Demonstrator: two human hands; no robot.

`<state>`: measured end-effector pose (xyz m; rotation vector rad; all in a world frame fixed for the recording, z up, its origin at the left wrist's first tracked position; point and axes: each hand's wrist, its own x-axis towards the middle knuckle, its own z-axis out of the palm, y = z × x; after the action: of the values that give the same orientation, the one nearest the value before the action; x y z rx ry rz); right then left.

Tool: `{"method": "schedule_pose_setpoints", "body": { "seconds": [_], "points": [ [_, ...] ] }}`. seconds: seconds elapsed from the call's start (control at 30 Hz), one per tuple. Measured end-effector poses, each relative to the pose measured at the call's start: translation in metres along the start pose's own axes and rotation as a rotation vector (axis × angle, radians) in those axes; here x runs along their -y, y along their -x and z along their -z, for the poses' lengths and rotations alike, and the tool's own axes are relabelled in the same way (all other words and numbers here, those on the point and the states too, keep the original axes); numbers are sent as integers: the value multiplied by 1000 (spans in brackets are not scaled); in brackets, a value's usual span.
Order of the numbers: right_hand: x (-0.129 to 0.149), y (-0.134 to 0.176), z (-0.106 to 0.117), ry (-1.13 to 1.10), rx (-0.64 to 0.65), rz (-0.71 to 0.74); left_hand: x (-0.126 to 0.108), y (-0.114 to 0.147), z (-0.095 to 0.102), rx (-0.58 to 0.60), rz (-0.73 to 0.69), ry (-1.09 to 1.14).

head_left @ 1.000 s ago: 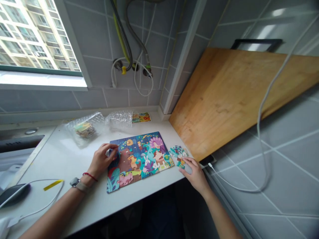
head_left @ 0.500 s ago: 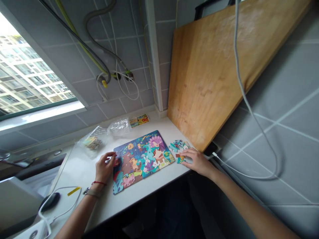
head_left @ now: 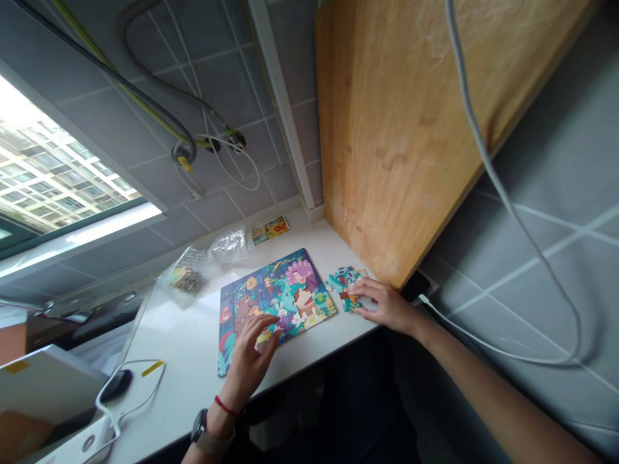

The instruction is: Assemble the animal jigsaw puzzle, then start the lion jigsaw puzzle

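Note:
A jigsaw puzzle (head_left: 294, 283) of colourful animals on dark blue lies joined on the white table. My left hand (head_left: 254, 345) is over its lower middle, fingers stretched and thumb apart, with nothing seen in it; it hides part of the picture. To the right of the puzzle is a small heap of loose pieces (head_left: 343, 276). There my right hand (head_left: 387, 305) has thumb and fingertips around a brown and orange puzzle piece (head_left: 349, 301), which sits low by the table. My fingers partly cover that piece and the heap.
Behind the puzzle lie a clear plastic bag (head_left: 182, 278) with pieces inside, crumpled clear plastic (head_left: 229, 245) and a picture card (head_left: 271, 230). A wooden board (head_left: 387, 142) leans at the right. White cables and a dark mouse-like object (head_left: 117, 385) are at the left.
My left hand has moved right, from the puzzle's left edge to over its lower middle, and its fingers have straightened. My right hand stays at the loose pieces. The camera view has shifted slightly.

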<state>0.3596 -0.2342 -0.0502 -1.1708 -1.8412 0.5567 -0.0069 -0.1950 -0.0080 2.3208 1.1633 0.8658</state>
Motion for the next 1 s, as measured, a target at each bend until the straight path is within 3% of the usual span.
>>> {"method": "schedule_pose_setpoints", "body": {
  "seconds": [0.2,0.4,0.57,0.73,1.0],
  "points": [
    [-1,6,-8,33,-123,108,-44,-26,-30,167,-132,-59],
    [0,7,-7,34,-155,125,-64,-49,-60,312,-268,-140],
    [4,6,-4,2,-151,98,-70,-66,-87,207,-192,-17],
    [4,7,-4,6,-167,133,-74,-70,-100,139,-91,95],
    [6,5,0,49,-36,104,-71,-55,-95,70,-303,-97]
  ]
}}
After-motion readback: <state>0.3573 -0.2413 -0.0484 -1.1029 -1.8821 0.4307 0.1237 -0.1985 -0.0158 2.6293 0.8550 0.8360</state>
